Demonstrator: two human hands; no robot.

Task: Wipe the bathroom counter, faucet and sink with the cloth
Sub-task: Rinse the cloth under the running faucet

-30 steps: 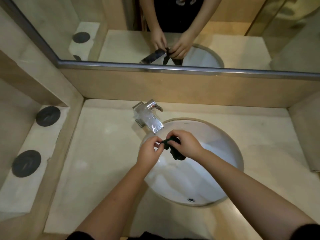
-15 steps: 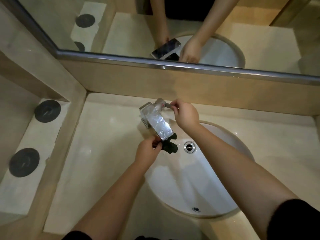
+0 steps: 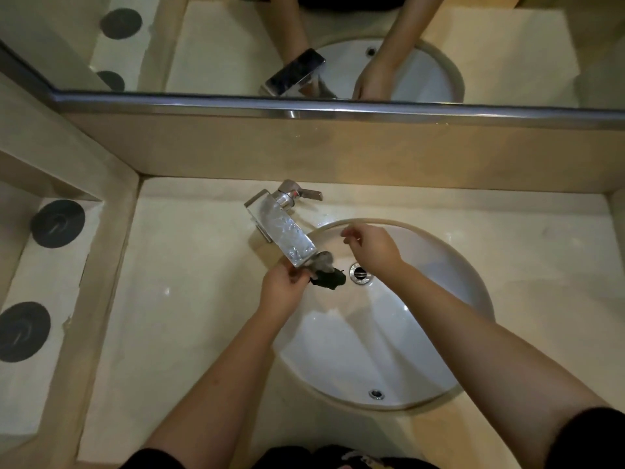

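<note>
Seemingly little was done yet: the pale beige stone counter showed no wiping marks, nor did the white oval sink set near its front edge. At the counter's back edge stood the square chrome faucet. The right hand hovered over the sink, loosely curled and empty; the left hand gripped the small dark wadded cloth just under the faucet's end. All three likely remained.

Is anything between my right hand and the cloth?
Nothing visible. The right hand hangs over the sink beside the cloth, which the left hand holds under the faucet spout.
</note>
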